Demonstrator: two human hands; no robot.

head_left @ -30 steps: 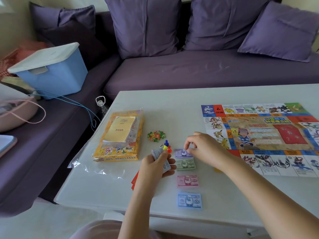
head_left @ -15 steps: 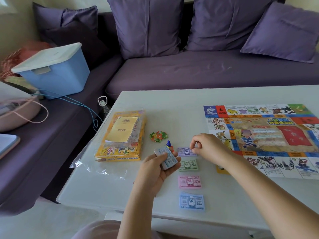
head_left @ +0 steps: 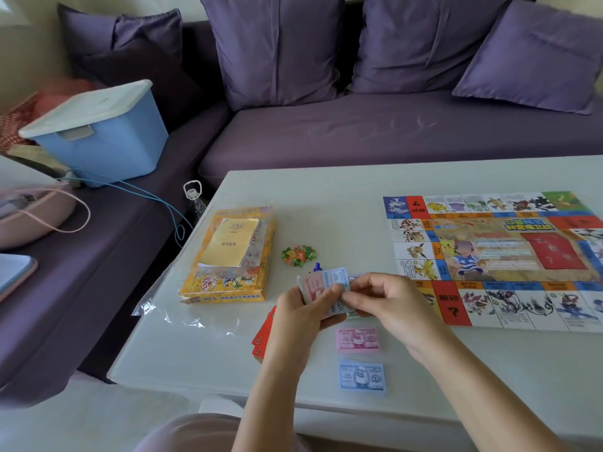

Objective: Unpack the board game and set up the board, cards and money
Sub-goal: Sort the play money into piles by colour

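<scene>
The colourful game board (head_left: 496,256) lies unfolded on the right of the white table (head_left: 326,197). My left hand (head_left: 303,311) grips a fanned stack of play money (head_left: 323,283). My right hand (head_left: 381,298) pinches a bill at that stack's right edge. Below the hands lie a pink 1000 money pile (head_left: 358,339) and a blue 500 money pile (head_left: 361,376). Red cards (head_left: 261,342) show left of my left wrist. A blue pawn (head_left: 317,266) peeks out behind the stack.
The yellow game box (head_left: 228,256) with a booklet on it sits in clear wrapping at the table's left. A heap of small coloured pieces (head_left: 298,255) lies beside it. A purple sofa (head_left: 359,138) with cushions and a blue lidded bin (head_left: 98,132) are behind.
My right hand has left the purple money pile and come back to the stack in my left hand, where it now pinches a bill. The purple and green piles are now hidden by my hands.
</scene>
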